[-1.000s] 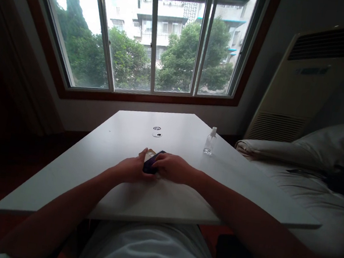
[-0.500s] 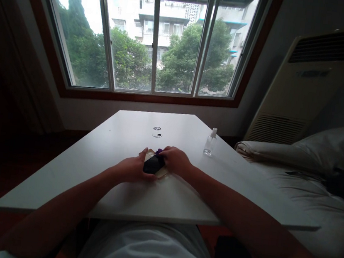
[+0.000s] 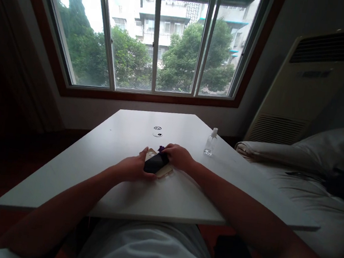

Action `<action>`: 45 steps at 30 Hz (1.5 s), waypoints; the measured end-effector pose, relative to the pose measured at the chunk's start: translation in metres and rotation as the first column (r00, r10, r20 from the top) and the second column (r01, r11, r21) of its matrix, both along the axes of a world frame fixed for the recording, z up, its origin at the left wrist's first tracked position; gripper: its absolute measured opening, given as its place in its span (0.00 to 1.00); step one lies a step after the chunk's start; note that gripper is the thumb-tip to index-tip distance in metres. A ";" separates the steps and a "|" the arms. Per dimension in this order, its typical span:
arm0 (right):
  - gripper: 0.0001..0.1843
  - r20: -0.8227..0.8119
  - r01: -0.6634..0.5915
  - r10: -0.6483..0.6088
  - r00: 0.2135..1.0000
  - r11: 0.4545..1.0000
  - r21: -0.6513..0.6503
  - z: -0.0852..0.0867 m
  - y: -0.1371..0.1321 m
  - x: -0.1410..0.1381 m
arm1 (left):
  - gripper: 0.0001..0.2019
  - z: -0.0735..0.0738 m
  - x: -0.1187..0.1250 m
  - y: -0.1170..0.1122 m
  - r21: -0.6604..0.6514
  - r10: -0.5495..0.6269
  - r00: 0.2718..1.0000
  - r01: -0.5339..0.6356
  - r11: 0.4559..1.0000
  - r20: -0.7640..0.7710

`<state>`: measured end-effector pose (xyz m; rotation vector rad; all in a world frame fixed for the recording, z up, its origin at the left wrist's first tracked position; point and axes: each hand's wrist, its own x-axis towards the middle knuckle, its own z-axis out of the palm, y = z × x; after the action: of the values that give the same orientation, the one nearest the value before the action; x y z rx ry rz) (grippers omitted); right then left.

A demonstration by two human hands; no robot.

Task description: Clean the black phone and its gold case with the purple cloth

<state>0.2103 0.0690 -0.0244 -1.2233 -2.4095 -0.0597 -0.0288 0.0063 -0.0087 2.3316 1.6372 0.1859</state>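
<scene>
A flat, phone-shaped object with beige ends [image 3: 164, 171] and a dark middle [image 3: 155, 163] lies at a slant on the white table [image 3: 119, 198]. I cannot tell whether the dark part is a separate piece. My left hand [image 3: 131, 168] grips its left side, thumb along the near edge and fingers at the far corner. At its upper right, my right hand [image 3: 179, 156] is closed on a small purple cloth [image 3: 161, 148], pressing against the object. Most of the cloth is hidden under the fingers.
A clear bottle with a white cap [image 3: 210, 143] stands to the right on the table. Round cable-hole fittings [image 3: 157, 134] lie farther back. Beyond the table are a window [image 3: 151, 97], a floor-standing air conditioner [image 3: 309, 83] and pale bedding [image 3: 281, 159].
My right hand has shifted slightly right and away from me with the purple cloth. More of the object's dark middle and lower-right beige end shows. My left hand stays nearly in place.
</scene>
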 end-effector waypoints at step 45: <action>0.18 -0.114 -0.062 0.052 0.992 0.994 -0.089 0.003 -0.014 -0.015 | 0.68 -0.004 0.004 -0.002 0.012 0.001 0.995 -0.002 1.000 0.095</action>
<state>0.1954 0.0554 -0.0214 -1.1647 -2.3710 0.1354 -0.0253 0.0046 -0.0126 2.2933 1.5967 0.3037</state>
